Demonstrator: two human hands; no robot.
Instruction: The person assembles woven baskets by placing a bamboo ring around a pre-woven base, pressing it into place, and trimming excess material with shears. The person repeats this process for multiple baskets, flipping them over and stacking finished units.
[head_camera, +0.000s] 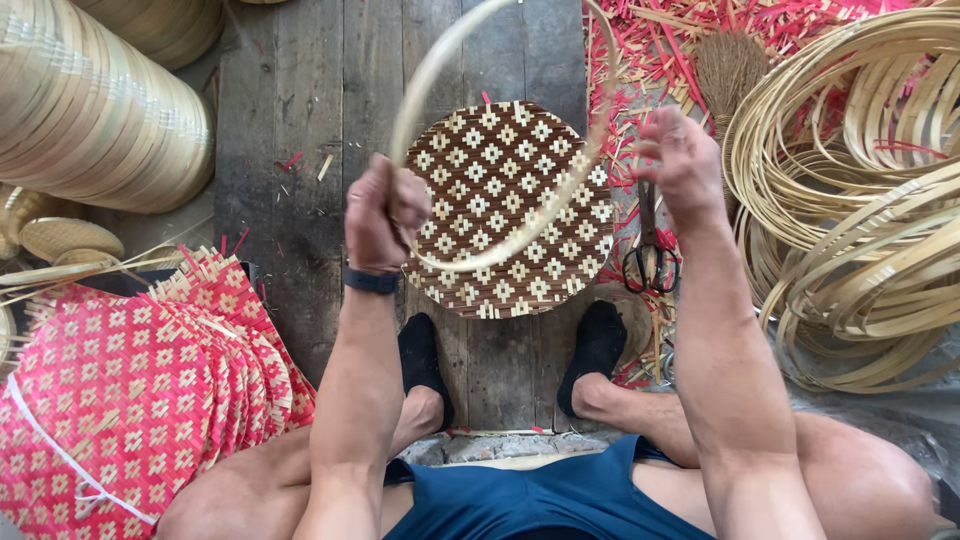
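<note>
My left hand (383, 212) and my right hand (680, 160) both grip a thin pale bamboo hoop (430, 80), held up in the air and bent into a ring between them. Under the hoop, on the dark wooden floor, lies a round woven mat (510, 210) with a brown and cream diamond pattern. My two feet in black socks (420, 360) rest at the near edge of that mat. My left wrist carries a dark band.
A stack of red and cream woven mats (130, 390) lies at the left. Stacked bamboo baskets (90, 110) stand at the upper left. Coiled bamboo strips (860, 180) pile up at the right. Black-handled scissors (650, 255), a small broom (728, 65) and red offcuts (650, 50) lie beside the mat.
</note>
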